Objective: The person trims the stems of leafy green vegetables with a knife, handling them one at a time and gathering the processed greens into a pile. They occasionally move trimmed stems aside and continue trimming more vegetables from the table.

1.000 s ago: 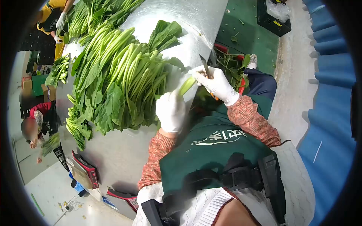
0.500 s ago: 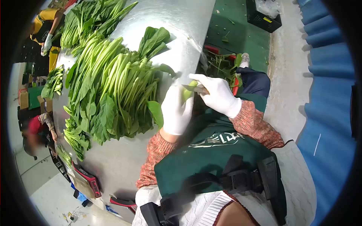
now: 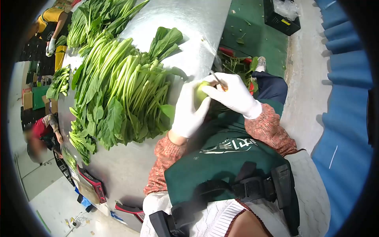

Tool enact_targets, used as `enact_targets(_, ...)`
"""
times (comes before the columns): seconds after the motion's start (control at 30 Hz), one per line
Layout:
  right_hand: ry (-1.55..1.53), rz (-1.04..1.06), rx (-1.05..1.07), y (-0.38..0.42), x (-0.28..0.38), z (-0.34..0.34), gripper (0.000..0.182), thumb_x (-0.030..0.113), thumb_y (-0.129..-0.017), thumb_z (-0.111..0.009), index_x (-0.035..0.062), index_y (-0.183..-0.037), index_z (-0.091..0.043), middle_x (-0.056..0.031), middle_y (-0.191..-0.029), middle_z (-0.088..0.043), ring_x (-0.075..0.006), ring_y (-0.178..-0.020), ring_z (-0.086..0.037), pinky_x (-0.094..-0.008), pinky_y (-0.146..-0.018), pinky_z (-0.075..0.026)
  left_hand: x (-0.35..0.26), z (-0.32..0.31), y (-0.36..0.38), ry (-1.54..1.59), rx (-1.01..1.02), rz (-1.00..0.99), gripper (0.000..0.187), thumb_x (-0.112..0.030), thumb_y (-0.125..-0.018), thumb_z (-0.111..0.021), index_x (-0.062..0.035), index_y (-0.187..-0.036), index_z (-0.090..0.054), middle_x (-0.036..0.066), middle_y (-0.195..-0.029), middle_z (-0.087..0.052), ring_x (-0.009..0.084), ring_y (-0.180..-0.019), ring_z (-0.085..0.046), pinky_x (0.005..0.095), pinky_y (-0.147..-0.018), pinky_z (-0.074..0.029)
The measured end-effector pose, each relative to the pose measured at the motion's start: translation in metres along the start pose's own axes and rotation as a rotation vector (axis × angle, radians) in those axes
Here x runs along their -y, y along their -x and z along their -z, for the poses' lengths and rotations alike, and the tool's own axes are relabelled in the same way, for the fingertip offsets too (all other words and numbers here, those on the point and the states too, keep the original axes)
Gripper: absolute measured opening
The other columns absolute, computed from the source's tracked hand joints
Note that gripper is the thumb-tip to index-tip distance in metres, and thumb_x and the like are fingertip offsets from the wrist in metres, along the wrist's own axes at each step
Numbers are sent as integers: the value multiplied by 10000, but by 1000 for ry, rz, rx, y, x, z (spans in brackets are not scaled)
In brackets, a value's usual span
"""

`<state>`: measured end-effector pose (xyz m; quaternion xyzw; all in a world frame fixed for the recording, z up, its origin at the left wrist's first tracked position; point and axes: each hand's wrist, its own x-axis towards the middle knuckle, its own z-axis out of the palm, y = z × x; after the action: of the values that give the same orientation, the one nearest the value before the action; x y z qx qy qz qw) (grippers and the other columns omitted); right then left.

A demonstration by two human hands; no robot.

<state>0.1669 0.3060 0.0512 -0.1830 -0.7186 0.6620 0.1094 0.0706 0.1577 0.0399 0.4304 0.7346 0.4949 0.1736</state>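
Both of my hands wear white gloves and meet near the edge of the metal table [image 3: 118, 166]. My left hand [image 3: 187, 110] is closed around a light green vegetable stem [image 3: 201, 93], mostly hidden by the fingers. In my right hand [image 3: 233, 94] is a small knife [image 3: 216, 78], its blade pointing up and away from me, while the thumb presses against the stem. Just left of my hands lies a large pile of leafy greens [image 3: 130, 89], stalks bundled together, with loose leaves hanging around it.
More greens [image 3: 96, 23] lie farther up the table, and small bunches [image 3: 82, 140] along its far side. Red-edged devices [image 3: 92, 183] stand at lower left. Two people work across the table. A red crate [image 3: 248, 63] of trimmings and a black crate [image 3: 282, 19] are on the floor.
The knife has swung from lying across the stem to pointing up and away. My right hand has turned, its thumb now on the stem. The view has shifted slightly.
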Motion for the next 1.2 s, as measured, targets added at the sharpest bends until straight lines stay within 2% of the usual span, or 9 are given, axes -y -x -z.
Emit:
enact_targets(0.13,71,32,64,-1,6,9,212,127,-890,-679,-19,-1044,-665,-59,-777,-625,-74,-721,-532,-259,-660,-472,-3,11,0,434,105,294,462,-43,-878,-692,27,-1304,-527,97,-1176,-632,156,-1051,-606,278,-919,-480)
enact_targets(0.27,43,107,136,-2,9,14,243,83,-887,-636,-26,-1104,-638,-66,-801,-624,-70,-738,-529,-257,-683,-473,-5,15,-5,985,153,466,486,13,-869,-673,23,-1331,-522,96,-1210,-633,151,-1084,-606,272,-940,-480)
enact_targets(0.6,-63,4,321,-1,18,26,452,47,-893,-582,-26,-1337,-535,-45,-943,-668,-52,-752,-496,-243,-696,-472,-7,19,-10,1178,281,510,689,-119,-817,-759,25,-1408,-434,73,-1211,-621,110,-933,-619,241,-816,-504)
enact_targets(0.77,9,-74,367,4,31,40,497,51,-865,-593,37,-1359,-538,-41,-985,-657,-46,-746,-468,-214,-681,-440,-6,16,-13,1104,329,526,636,-73,-829,-747,20,-1385,-453,87,-1152,-645,121,-903,-629,242,-815,-505)
enact_targets(0.9,72,-93,317,10,39,52,483,57,-873,-587,38,-1354,-543,13,-853,-608,-41,-730,-467,-201,-670,-429,-13,15,-25,979,361,435,626,-56,-846,-721,19,-1402,-444,82,-1167,-636,118,-911,-622,238,-805,-501)
enact_targets(1.0,-63,-83,163,18,31,83,436,48,-886,-579,0,-1319,-563,47,-781,-539,-27,-708,-445,-185,-644,-391,5,21,-23,857,292,499,620,-55,-867,-694,12,-1425,-431,82,-1194,-623,114,-915,-614,231,-794,-497)
enact_targets(1.07,103,-150,-94,23,36,97,413,39,-895,-582,-9,-1304,-573,56,-767,-529,-16,-685,-426,-175,-626,-374,13,28,-20,964,235,479,597,-65,-877,-652,11,-1428,-437,50,-1121,-617,92,-859,-588,230,-787,-487)
enact_targets(1.13,585,134,-123,13,17,104,424,14,-870,-627,4,-1292,-588,-45,-985,-653,-144,-858,-635,-273,-780,-504,2,27,-25,877,271,444,579,-106,-891,-645,5,-1423,-446,34,-1079,-607,85,-840,-574,226,-779,-482)
enact_targets(1.2,399,231,-114,8,9,85,448,11,-853,-652,28,-1297,-592,-105,-1105,-647,-208,-995,-652,-322,-869,-506,-9,22,-32,778,427,436,496,-96,-917,-612,-4,-1385,-474,68,-1262,-580,90,-1004,-559,247,-859,-469)
